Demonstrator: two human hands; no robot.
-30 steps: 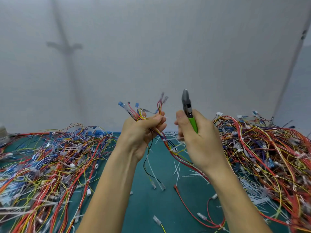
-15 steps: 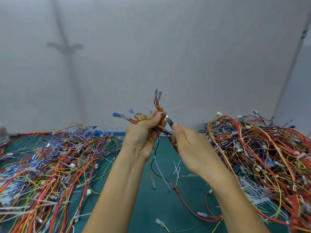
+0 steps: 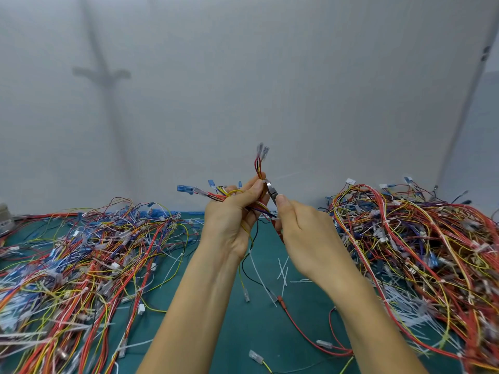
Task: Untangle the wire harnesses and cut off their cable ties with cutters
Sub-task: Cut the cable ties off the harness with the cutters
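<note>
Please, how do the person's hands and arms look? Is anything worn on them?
Nothing is worn. The left hand and right hand have no gloves, and no ring shows. The left forearm and right forearm show no sleeve, watch or bracelet down to the picture's lower edge. The nails that show look short and unpainted.

Both bare forearms raised from the lower edge and angled inward, left grip (image 3: pixel 232 211) held upright at centre, fingers (image 3: pixel 253 186) curled round a wire harness (image 3: pixel 258 168), right grip (image 3: pixel 305 233) set just beside it, back turned to the camera, fingers (image 3: pixel 282 200) closed round cutters (image 3: pixel 271 191)
</note>
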